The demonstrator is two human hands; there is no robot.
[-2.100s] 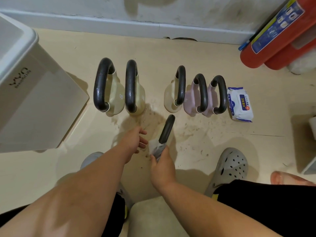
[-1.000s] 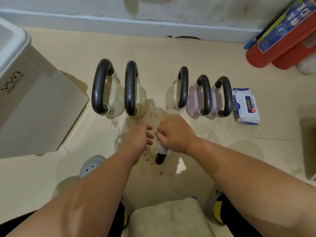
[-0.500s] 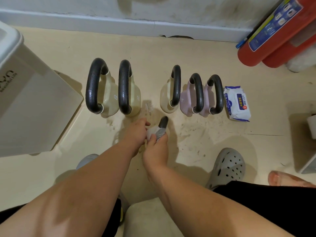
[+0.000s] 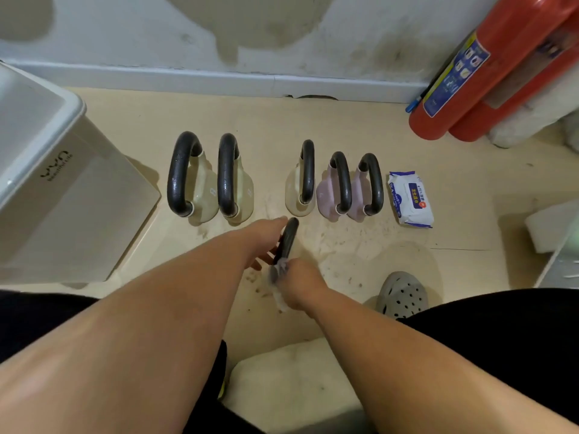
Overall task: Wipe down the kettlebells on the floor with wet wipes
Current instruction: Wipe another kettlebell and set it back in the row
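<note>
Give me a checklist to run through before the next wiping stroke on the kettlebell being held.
1. Wet wipe in right hand: ok, gripped against the near end of the black handle.
2. Left hand steadying the kettlebell: ok, beside the handle.
3. Kettlebell's body visible: cannot tell, hidden by the hands.
4. Spare wipes within reach: ok, wipe pack lies right of the pink kettlebells.
5. Floor around the work spot clean: not ok, dark smudges.
</note>
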